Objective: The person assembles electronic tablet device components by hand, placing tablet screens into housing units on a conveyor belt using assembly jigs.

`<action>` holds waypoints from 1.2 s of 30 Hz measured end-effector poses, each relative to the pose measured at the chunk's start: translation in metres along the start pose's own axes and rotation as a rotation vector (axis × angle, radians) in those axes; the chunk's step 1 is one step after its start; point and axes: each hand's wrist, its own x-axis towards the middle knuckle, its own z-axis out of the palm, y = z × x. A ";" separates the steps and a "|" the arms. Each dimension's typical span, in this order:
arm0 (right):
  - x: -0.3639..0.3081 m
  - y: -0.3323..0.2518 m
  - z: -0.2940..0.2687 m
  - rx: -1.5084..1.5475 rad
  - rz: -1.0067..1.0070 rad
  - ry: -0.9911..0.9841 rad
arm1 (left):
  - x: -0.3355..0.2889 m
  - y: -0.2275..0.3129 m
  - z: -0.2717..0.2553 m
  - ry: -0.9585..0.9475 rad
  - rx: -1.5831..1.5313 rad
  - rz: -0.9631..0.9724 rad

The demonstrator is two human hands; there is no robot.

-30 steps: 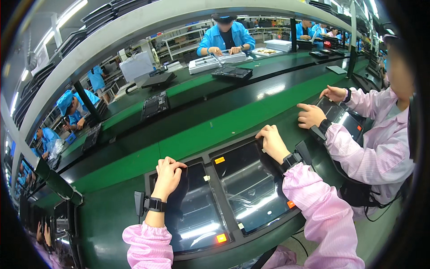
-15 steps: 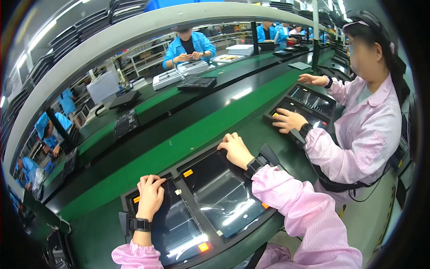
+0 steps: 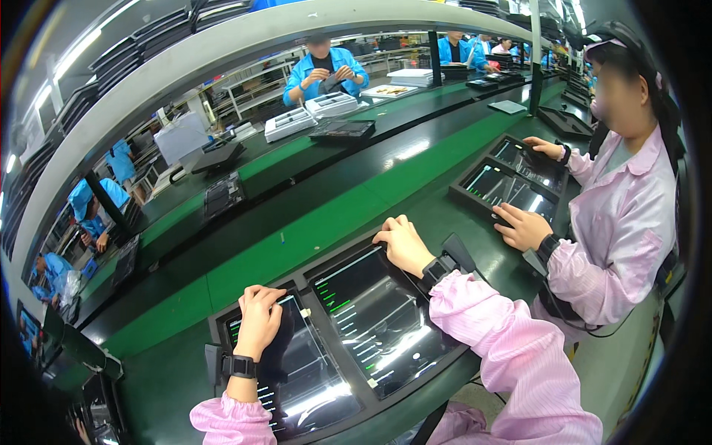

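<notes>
Two tablets lie side by side in a black two-bay tray [image 3: 300, 282] on the bench in front of me. On the left tablet [image 3: 300, 382] small lines of text run along the left side of a dark screen. The right tablet [image 3: 393, 311] shows rows of green and white lines, with bright lamp reflections across it. My left hand [image 3: 258, 320] has its bent fingers and thumb closed at the far edge of the left tablet. Fingers curled down, my right hand [image 3: 406, 248] grips the far right corner of the right tablet; its fingertips are partly hidden.
To the right, a co-worker in pink handles a similar tray [image 3: 463, 196] with lit screens. A green and black conveyor [image 3: 297, 222] runs behind my tray. Across it, a person in blue [image 3: 324, 70] sits behind white trays [image 3: 289, 124]. A grey beam [image 3: 245, 41] arches overhead.
Both tablet screens have gone from dark with orange marks to lines of text. My hands keep their places on the tablets. The co-worker's nearer hand has shifted toward the near side of their tray.
</notes>
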 end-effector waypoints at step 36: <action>-0.016 0.008 0.009 -0.104 0.225 0.143 | 0.008 0.040 0.012 0.020 0.324 0.259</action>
